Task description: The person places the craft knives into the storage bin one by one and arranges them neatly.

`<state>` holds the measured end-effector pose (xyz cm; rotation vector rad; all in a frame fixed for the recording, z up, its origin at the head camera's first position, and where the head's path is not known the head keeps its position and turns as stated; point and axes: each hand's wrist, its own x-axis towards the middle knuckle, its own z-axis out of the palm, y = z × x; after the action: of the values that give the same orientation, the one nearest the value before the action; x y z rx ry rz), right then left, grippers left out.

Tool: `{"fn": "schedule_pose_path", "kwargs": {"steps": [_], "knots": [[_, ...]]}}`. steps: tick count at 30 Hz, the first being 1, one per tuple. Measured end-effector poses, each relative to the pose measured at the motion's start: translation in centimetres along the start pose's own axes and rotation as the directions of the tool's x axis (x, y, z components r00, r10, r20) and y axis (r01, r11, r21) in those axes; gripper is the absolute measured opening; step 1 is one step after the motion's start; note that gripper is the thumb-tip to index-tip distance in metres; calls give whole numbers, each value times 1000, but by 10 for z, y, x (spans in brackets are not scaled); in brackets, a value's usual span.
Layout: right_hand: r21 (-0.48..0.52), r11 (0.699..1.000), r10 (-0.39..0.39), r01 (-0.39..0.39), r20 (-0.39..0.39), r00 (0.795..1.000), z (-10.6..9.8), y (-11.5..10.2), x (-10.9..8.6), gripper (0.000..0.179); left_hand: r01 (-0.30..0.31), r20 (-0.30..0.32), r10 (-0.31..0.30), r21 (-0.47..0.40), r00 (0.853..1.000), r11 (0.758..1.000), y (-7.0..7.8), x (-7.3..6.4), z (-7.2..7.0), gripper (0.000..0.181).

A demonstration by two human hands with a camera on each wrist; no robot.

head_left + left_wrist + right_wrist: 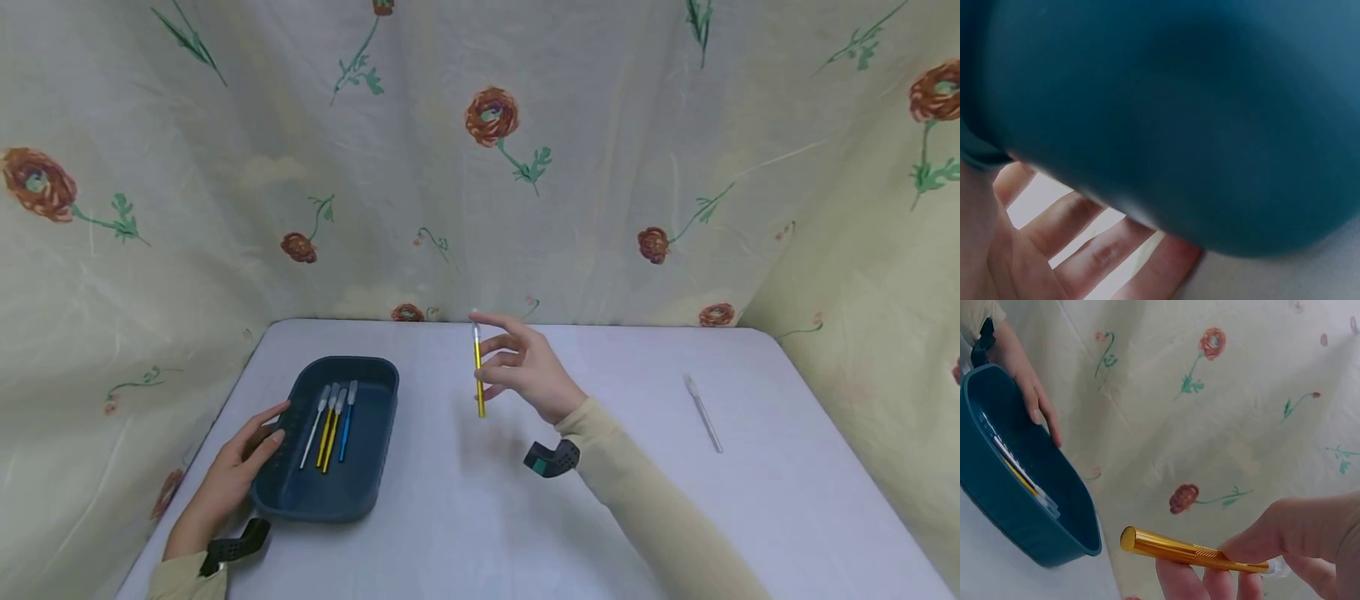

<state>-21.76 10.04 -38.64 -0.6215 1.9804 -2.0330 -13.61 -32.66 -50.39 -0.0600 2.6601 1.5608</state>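
My right hand (528, 371) holds a gold craft knife (480, 383) upright above the table, clear-capped end up. Thumb and fingers pinch its knurled part in the right wrist view, and the index finger reaches to the cap. At the left, my left hand (232, 475) grips the near-left side of a dark blue tray (318, 510), thumb at the rim and fingers along the outer wall. Inside lie several capped knives: a silver one (310, 437), two gold ones (333, 432) and a blue one (347, 425). The tray wall (1179, 125) fills most of the left wrist view.
A silver capped knife (703, 414) lies by itself on the right part of the white table (450, 533). Behind the table's far edge hangs a flower-patterned curtain (585, 208), which also runs along both sides. Each wrist bears a dark camera mount (551, 459).
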Motion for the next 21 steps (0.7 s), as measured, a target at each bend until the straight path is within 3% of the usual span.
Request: {"fn": "schedule_pose_path", "kwargs": {"steps": [21], "knots": [[32,999,43,-45,53,998,49,13,28,67,-27,-7,27,10,1000,1000,-2,-1,0,57]]}}
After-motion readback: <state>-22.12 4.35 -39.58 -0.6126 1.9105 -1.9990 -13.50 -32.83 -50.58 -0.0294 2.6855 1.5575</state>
